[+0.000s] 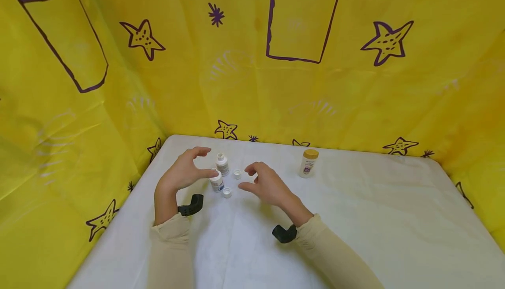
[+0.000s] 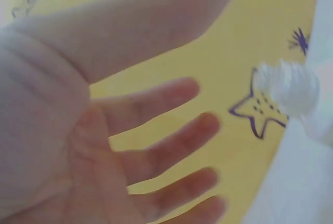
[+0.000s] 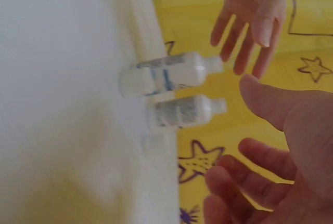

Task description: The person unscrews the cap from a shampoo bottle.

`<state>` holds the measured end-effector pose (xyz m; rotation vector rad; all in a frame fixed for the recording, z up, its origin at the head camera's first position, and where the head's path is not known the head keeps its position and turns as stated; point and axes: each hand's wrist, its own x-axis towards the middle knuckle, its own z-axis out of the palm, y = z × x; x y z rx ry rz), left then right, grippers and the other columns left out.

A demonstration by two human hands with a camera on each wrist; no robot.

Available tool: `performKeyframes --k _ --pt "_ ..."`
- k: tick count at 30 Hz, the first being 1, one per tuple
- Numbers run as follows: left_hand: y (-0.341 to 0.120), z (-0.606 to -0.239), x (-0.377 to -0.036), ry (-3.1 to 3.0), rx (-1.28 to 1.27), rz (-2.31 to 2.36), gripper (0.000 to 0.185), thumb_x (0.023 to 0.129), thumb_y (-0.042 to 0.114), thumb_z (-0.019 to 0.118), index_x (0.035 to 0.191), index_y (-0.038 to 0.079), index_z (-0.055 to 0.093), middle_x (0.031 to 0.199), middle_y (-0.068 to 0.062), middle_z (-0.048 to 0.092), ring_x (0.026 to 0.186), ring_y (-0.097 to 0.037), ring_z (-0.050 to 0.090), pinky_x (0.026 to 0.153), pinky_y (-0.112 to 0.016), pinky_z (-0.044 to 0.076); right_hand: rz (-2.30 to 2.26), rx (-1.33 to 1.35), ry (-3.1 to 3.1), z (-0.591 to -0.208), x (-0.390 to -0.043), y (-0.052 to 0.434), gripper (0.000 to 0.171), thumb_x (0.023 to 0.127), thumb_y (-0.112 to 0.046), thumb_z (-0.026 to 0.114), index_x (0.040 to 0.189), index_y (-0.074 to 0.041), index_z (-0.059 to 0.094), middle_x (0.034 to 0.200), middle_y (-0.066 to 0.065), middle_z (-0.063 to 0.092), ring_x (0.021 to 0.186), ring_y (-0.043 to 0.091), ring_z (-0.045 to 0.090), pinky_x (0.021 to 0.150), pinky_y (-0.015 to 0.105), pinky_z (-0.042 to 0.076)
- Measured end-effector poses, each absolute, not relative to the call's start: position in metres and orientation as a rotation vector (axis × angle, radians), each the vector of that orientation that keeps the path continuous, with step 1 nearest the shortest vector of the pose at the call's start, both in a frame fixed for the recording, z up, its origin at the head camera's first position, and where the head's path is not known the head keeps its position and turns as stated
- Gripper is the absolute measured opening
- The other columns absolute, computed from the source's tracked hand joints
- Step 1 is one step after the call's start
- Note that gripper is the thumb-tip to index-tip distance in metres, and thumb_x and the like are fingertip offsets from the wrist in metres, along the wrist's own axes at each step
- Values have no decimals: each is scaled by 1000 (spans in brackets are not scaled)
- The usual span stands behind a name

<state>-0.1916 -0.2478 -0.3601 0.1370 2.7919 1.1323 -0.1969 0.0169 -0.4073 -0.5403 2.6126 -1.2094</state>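
Two small white bottles stand uncapped on the white table (image 1: 355,219): the near bottle (image 1: 216,182) (image 3: 166,73) and the far bottle (image 1: 222,164) (image 3: 182,110). My left hand (image 1: 203,162) (image 2: 208,37) hovers just left of them, fingers spread and holding nothing, the thumb close to the near bottle's top. One bottle's threaded neck (image 2: 289,89) shows in the left wrist view. Two white caps (image 1: 237,174) (image 1: 227,192) lie loose beside the bottles. My right hand (image 1: 246,178) (image 3: 250,115) is just right of the caps, relaxed and holding nothing.
A taller white bottle with a yellow cap (image 1: 308,163) stands apart at the back right. Yellow cloth with purple stars (image 1: 300,83) walls in the table on the left, back and right sides.
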Motion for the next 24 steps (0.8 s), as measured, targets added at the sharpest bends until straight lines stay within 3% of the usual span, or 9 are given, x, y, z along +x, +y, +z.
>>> performKeyframes --k 10,17,24 --pt "-208 -338 -187 2968 176 1335 80 86 40 82 152 16 45 160 -11 38 147 -35 24 117 -62 32 -1257 -486 2711 -377 -194 76 59 91 -44 76 136 -12 56 135 8 60 109 25 61 90 37 54" --pt "-165 -342 -193 2963 402 1490 67 87 32 83 145 17 53 149 -9 45 142 -31 36 117 -58 35 -1313 -416 2759 -364 -195 111 63 91 -45 75 139 -12 52 141 8 56 111 26 62 89 41 57" --pt "-115 -361 -206 2930 596 1439 57 88 30 81 137 12 58 136 -9 55 131 -28 48 114 -51 41 -1353 -415 2847 -356 -197 136 64 93 -40 75 140 -4 52 138 13 57 108 30 66 84 42 60"
